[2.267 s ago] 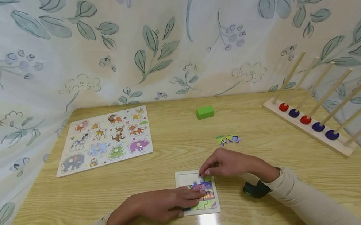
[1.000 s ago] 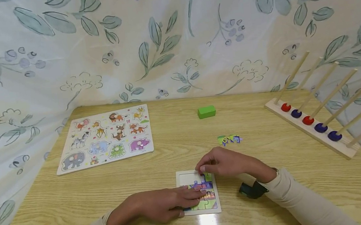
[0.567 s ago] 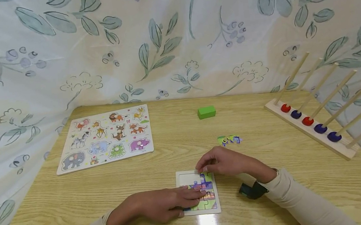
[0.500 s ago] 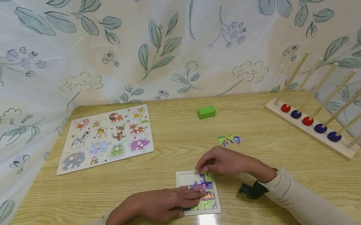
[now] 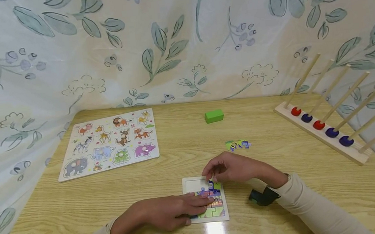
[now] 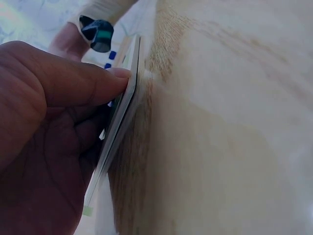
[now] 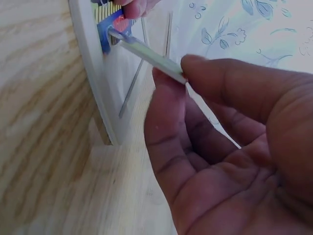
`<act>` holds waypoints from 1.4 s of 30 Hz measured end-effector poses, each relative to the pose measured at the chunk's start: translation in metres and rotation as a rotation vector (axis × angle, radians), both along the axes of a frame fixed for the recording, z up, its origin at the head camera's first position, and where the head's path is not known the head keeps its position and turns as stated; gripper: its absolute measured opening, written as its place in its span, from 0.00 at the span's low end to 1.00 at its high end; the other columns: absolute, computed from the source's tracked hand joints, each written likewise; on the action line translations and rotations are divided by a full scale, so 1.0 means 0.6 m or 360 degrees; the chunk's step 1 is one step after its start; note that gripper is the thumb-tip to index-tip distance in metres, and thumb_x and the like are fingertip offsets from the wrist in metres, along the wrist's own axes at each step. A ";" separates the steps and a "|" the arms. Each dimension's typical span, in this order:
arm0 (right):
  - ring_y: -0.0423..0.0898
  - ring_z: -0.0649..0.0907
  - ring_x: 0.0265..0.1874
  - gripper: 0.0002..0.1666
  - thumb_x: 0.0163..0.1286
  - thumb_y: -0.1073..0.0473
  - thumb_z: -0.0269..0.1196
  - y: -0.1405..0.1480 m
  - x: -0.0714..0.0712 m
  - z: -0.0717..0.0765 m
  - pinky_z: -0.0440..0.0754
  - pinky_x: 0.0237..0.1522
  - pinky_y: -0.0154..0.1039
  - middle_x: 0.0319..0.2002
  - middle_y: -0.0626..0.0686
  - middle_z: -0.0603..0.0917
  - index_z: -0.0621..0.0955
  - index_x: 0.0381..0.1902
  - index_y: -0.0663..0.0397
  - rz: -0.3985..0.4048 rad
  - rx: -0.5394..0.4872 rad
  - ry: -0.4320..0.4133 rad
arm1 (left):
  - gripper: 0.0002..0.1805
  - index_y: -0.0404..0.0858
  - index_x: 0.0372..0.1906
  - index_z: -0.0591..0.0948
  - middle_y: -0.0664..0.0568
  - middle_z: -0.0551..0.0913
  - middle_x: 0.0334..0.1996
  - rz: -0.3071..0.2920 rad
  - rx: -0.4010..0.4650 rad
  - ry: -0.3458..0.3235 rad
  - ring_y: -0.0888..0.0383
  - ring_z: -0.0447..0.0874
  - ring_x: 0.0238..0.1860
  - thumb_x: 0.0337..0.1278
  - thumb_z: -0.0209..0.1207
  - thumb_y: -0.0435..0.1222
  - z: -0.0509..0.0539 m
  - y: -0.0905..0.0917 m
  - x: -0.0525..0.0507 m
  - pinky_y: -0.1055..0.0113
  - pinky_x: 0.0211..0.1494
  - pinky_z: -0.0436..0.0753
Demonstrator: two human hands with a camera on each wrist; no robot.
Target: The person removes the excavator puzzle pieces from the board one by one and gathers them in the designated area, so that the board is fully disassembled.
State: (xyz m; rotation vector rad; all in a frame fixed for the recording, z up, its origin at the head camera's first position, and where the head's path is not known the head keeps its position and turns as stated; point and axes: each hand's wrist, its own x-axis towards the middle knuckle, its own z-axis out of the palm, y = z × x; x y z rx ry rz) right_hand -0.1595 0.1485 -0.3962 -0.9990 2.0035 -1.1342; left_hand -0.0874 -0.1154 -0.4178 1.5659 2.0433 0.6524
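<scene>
A small jigsaw puzzle in a white frame tray (image 5: 194, 183) lies at the near middle of the table, its lower rows filled with colourful pieces and bare white at the upper left. My left hand (image 5: 164, 212) rests over the filled part, fingers straight, and its thumb (image 6: 93, 81) touches the tray's edge. Between thumb and forefinger my right hand (image 5: 235, 168) pinches a puzzle piece (image 7: 151, 58) by one edge at the tray's upper right. In the right wrist view this piece stands tilted, its far end touching or close to the placed pieces.
Several loose puzzle pieces (image 5: 239, 144) lie just beyond my right hand. A green block (image 5: 214, 116) sits farther back. An animal peg puzzle board (image 5: 108, 142) is at the left. At the right stands a wooden peg rack (image 5: 326, 133) with red and blue beads.
My right hand has shifted slightly away and left along the tray's upper edge, changing the tilt of the pinched puzzle piece. My left hand stays in place.
</scene>
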 end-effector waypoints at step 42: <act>0.41 0.81 0.35 0.10 0.68 0.71 0.60 0.086 -0.035 0.024 0.81 0.37 0.34 0.39 0.49 0.86 0.85 0.44 0.63 -0.0321 0.0204 0.0368 | 0.30 0.36 0.73 0.62 0.50 0.55 0.75 0.0025 0.0016 0.0000 0.53 0.49 0.74 0.68 0.49 0.26 0.001 -0.003 0.002 0.63 0.73 0.55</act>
